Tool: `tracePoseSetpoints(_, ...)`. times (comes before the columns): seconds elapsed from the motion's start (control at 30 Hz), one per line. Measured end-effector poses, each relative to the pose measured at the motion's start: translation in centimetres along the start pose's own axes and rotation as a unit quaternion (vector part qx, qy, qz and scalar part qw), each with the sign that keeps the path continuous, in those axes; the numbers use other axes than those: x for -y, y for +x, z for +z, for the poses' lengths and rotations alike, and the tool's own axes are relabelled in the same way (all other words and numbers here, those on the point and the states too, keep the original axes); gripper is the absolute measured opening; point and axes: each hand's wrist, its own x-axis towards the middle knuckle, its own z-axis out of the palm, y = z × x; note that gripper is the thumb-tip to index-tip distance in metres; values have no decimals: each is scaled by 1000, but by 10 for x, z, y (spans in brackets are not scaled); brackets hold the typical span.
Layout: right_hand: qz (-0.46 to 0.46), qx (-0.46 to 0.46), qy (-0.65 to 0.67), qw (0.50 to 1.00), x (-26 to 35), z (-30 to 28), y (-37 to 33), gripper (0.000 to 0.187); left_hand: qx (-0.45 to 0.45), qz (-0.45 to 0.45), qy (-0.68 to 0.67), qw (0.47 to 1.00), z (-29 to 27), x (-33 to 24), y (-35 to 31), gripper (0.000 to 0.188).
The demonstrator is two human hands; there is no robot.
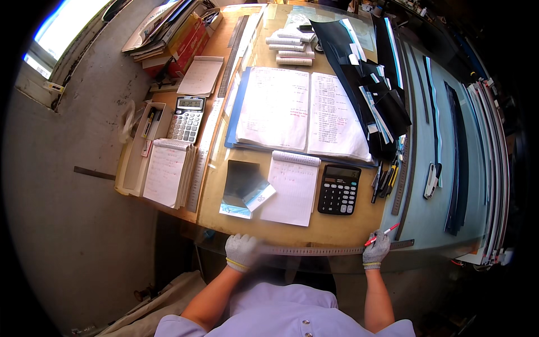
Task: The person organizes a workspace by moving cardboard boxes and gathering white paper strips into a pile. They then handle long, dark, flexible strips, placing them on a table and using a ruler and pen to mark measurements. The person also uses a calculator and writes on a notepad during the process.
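Observation:
My right hand (377, 250), in a grey knit glove, is closed around a red and white pen (394, 227) and lies over a long steel ruler (314, 251). The ruler runs along the table's front edge. My left hand (242, 251), gloved too, is at the ruler's left end; its fingers are smeared by motion, so their grip is unclear. Just beyond the ruler lie a spiral notepad (289, 194), a black calculator (339, 191) and a dark film sheet (240, 178) with a blue and white card (260, 196) partly over it.
An open ledger (275, 106) lies behind the notepad. To the right are black strips (393, 109), loose pens and cutters (387, 178), and a stapler (432, 181). A grey calculator (186, 119), stacked pads (168, 171) and a red box (191, 45) stand on the left.

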Motion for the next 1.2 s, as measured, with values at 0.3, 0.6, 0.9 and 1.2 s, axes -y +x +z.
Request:
tracePoseSetpoints(0.3,-2,14,-14,1000,3,-3,2,20,-8,0,3,1000,1,0,0,25)
tracePoseSetpoints(0.6,-1,7,-4,1000,4,-3,3,20,-4,-2,2,1000,3,2,-2,24)
tracePoseSetpoints(0.9,-5,-3,-2,1000,8,-5,5,20,1,10,18,1000,7,5,-6,23)
tracePoseSetpoints(1.2,15,10,15,1000,6,-4,3,20,4,3,9,1000,4,3,-4,21)
